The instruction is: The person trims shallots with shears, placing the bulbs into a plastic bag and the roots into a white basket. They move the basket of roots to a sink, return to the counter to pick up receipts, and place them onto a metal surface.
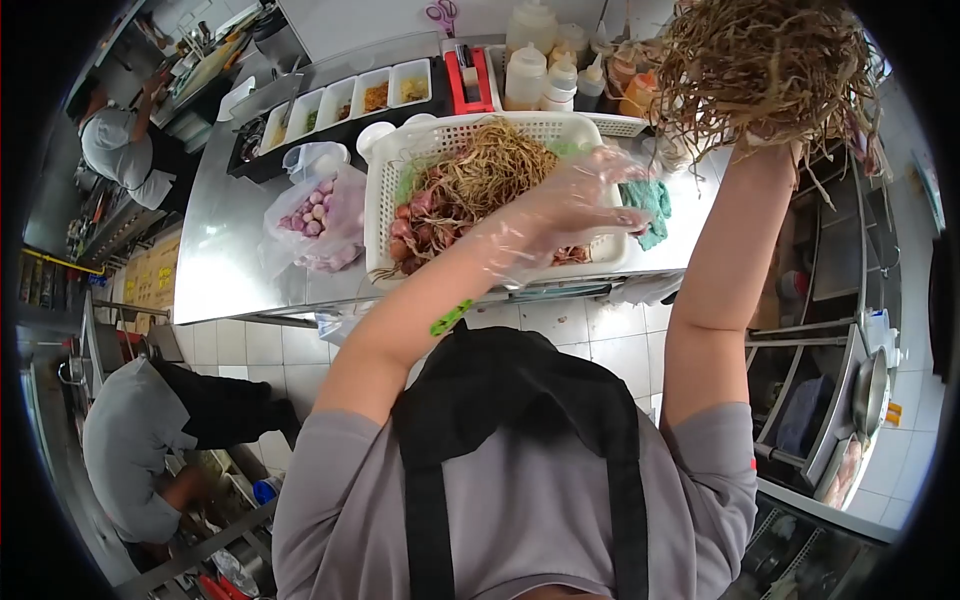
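- Brown, dry, stringy stalks form a big tangled bundle [765, 70] at the upper right, raised on our right hand [775, 145]; the hand grips its lower side, and the stalks hide how our fingers press.
- Our left hand [590, 205], in a clear plastic glove, hovers over the right part of the white perforated plastic basket [374, 200], fingers spread apart and pinching nothing that we can see.
- Between our body and the basket runs the front edge of the shiny steel table [225, 240]; bare steel lies open at its left end.
- Right of the basket, the crumpled green cloth [655, 215] takes up part of the room beside our raised forearm.
- Behind the basket, white-capped squeeze bottles [525, 78] and the red holder [468, 85] close off the back edge.
- Loose ends of the bundle splay leftward and down, some hanging beside our wrist; its mass spreads broadly sideways, but the top is cut off, so we cannot tell its long axis.
- Left of the basket sits the translucent bag of purple bulbs [315, 212].
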A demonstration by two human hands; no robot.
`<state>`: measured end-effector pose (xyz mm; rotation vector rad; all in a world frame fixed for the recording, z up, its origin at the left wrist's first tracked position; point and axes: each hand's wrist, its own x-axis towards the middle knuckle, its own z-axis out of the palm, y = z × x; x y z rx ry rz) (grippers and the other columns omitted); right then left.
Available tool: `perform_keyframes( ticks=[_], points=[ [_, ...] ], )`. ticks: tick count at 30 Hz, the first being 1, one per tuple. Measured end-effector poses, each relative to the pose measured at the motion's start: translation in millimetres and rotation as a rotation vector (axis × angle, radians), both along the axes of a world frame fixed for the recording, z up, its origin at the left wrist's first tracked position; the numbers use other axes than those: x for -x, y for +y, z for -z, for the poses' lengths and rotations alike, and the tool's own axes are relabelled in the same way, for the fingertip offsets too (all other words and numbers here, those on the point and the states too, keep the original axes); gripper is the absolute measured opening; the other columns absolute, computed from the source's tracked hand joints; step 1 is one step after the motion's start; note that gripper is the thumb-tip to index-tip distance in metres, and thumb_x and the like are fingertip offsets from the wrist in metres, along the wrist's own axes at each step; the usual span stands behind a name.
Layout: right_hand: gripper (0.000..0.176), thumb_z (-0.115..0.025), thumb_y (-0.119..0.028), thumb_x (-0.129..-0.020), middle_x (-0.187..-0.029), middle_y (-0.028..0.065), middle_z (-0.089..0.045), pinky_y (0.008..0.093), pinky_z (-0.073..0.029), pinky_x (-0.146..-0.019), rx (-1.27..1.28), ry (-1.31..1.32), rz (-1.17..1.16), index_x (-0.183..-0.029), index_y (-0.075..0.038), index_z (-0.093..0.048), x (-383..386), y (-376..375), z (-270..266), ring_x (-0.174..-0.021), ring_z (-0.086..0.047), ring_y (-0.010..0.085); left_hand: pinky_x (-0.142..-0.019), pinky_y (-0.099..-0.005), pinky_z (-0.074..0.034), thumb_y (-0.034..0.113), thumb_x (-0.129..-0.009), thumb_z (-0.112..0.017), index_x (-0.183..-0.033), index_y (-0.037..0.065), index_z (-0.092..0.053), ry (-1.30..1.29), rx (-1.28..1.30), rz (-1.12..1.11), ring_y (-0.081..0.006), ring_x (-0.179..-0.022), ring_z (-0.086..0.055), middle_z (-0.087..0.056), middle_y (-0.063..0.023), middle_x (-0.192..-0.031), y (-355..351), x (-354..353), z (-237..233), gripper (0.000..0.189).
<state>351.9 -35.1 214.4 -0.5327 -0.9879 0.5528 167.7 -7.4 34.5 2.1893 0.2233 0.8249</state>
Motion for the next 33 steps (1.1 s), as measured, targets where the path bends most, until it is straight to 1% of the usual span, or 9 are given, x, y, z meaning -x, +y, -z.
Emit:
perform_keyframes(
  ticks=[8, 10, 14, 17, 24, 25, 26, 28, 33],
  points=[
    [0.054, -0.056, -0.033, -0.088, -0.127, 0.0104, -0.049, 0.036, -0.046, -0.092, 0.047, 0.081, 0.009, -0.131, -0.006, -0.039, -16, -26, 27, -0.11, -0.052, 0.0234, -0.071, -0.0278, -0.045, 0.026, -0.084, -0.06, -0.096, 0.006, -0.062, 0.031, 0.809, 0.446, -0.0117, -0.069, -0.053, -0.06, -0.0041, -0.077, 47, 71, 14, 0.024],
    [0.054, -0.056, -0.033, -0.088, -0.127, 0.0104, -0.049, 0.0359, -0.047, -0.091, 0.101, 0.128, -0.006, -0.131, -0.006, -0.039, -14, -33, 49, -0.11, -0.052, 0.0234, -0.074, -0.0293, -0.046, 0.03, -0.087, -0.056, -0.105, 0.008, -0.059, -0.087, 1.027, -0.016, -0.01, -0.068, -0.05, -0.058, -0.0018, -0.078, 40, 111, 12, 0.029],
    [0.054, -0.056, -0.033, -0.088, -0.127, 0.0105, -0.049, 0.0358, -0.047, -0.091, 0.312, 0.207, -0.094, -0.131, -0.006, -0.039, 13, -34, 113, -0.11, -0.053, 0.0234, -0.079, -0.0328, -0.047, 0.031, -0.089, -0.052, -0.11, 0.006, -0.055, 0.176, 0.937, -0.403, -0.0173, -0.078, -0.056, -0.06, -0.0068, -0.086, 29, 132, -48, 0.033],
    [0.054, -0.057, -0.033, -0.088, -0.127, 0.0105, -0.049, 0.0357, -0.047, -0.09, 0.505, 0.225, -0.254, -0.131, -0.005, -0.039, 57, -24, 162, -0.11, -0.053, 0.0234, -0.079, -0.0361, -0.044, 0.024, -0.09, -0.047, -0.109, 0.002, -0.052, 0.348, -0.082, -0.437, -0.0279, -0.088, -0.059, -0.061, -0.0158, -0.094, 49, 127, -38, 0.03],
    [0.052, -0.072, -0.01, -0.072, -0.107, 0.006, -0.06, 0.0281, -0.047, -0.082, 0.61, -0.336, -0.314, -0.119, -0.001, -0.052, 115, 5, 170, -0.093, -0.058, 0.0154, -0.082, -0.0394, -0.044, 0.011, -0.081, -0.052, -0.106, -0.001, -0.054, 0.192, 0.133, -0.315, -0.035, -0.088, -0.059, -0.062, -0.0198, -0.092, 40, 108, -33, 0.028],
    [0.05, -0.072, -0.013, -0.072, -0.108, 0.0057, -0.06, 0.0292, -0.045, -0.086, 0.66, -0.583, -0.189, -0.117, -0.001, -0.054, 116, 5, 169, -0.098, -0.056, 0.0165, -0.079, -0.0352, -0.045, 0.012, -0.081, -0.053, -0.102, -0.002, -0.056, 0.099, -0.51, -0.305, -0.0277, -0.083, -0.06, -0.063, -0.0158, -0.087, 69, 109, 5, 0.026],
    [0.05, -0.072, -0.013, -0.072, -0.108, 0.0057, -0.06, 0.0292, -0.045, -0.086, 0.662, -0.584, -0.19, -0.117, -0.001, -0.054, 113, 9, 179, -0.098, -0.056, 0.0165, -0.079, -0.0352, -0.045, 0.012, -0.081, -0.053, -0.102, -0.002, -0.056, 0.099, -0.507, -0.305, -0.0277, -0.083, -0.06, -0.063, -0.0158, -0.087, 57, 111, -7, 0.026],
    [0.053, -0.071, -0.016, -0.072, -0.111, 0.007, -0.059, 0.0302, -0.041, -0.09, 0.477, -0.349, -0.339, -0.119, 0.0, -0.053, 106, 25, 208, -0.102, -0.054, 0.018, -0.074, -0.0338, -0.045, 0.014, -0.081, -0.054, -0.095, -0.002, -0.058, 0.114, 0.764, -0.378, -0.0208, -0.08, -0.058, -0.062, -0.0115, -0.084, 22, 117, -49, 0.021],
    [0.04, -0.059, -0.006, -0.073, -0.102, 0.0135, -0.061, 0.0325, -0.045, -0.083, 0.334, -0.743, 0.215, -0.112, 0.002, -0.055, 104, 39, 209, -0.093, -0.057, 0.019, -0.071, -0.0378, -0.045, 0.01, -0.079, -0.054, -0.101, 0.0, -0.054, 0.23, -0.079, -0.527, -0.0335, -0.078, -0.058, -0.059, -0.0197, -0.085, 35, 115, -32, 0.024]
  ],
)
